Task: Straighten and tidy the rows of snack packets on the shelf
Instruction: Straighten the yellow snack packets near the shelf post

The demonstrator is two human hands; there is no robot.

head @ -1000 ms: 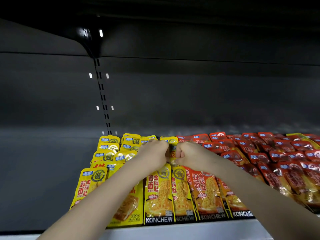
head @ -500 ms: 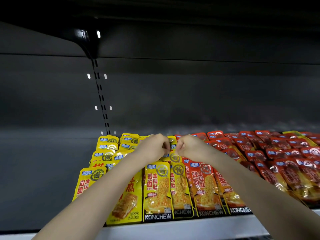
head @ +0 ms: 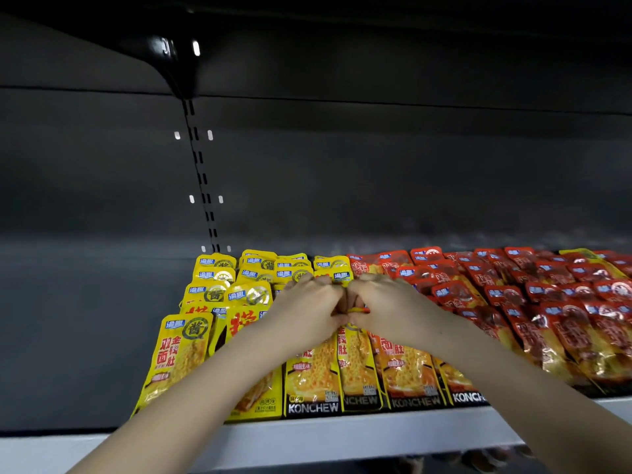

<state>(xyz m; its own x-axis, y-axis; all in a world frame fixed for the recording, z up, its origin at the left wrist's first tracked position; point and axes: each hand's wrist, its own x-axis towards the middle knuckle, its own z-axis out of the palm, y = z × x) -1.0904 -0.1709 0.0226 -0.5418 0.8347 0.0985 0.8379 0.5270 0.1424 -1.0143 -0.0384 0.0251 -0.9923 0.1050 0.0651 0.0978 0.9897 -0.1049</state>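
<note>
The packet (head: pixel 359 309) being worked on lies mid-shelf, where the yellow packets (head: pixel 239 295) meet the red packets (head: pixel 513 295). Only a yellow-orange sliver of its top edge shows, between the two hands. The left hand (head: pixel 307 304) and right hand (head: pixel 390 304) meet knuckle to knuckle over it with fingers curled in. Both seem to pinch that edge, though the hands themselves hide most of the grip. The step in hand looks like squaring this one packet into its row at the colour seam. Next it likely needs laying flush with its neighbours and a gentle release, since the packets overlap like shingles and a tug could drag those beneath out of line. In front of the hands, the near row stands at the shelf (head: pixel 342 436) lip with its dark bottom bands roughly level. The end packet (head: pixel 178 357) at near left tilts away from the rest, and the yellow rows behind it overlap unevenly, so that side probably wants attention after. The red rows slant off to the right, with one stray yellow packet (head: pixel 581 254) at the far right among them. Behind everything, a slotted rail (head: pixel 201 179) runs up the dark back panel.
</note>
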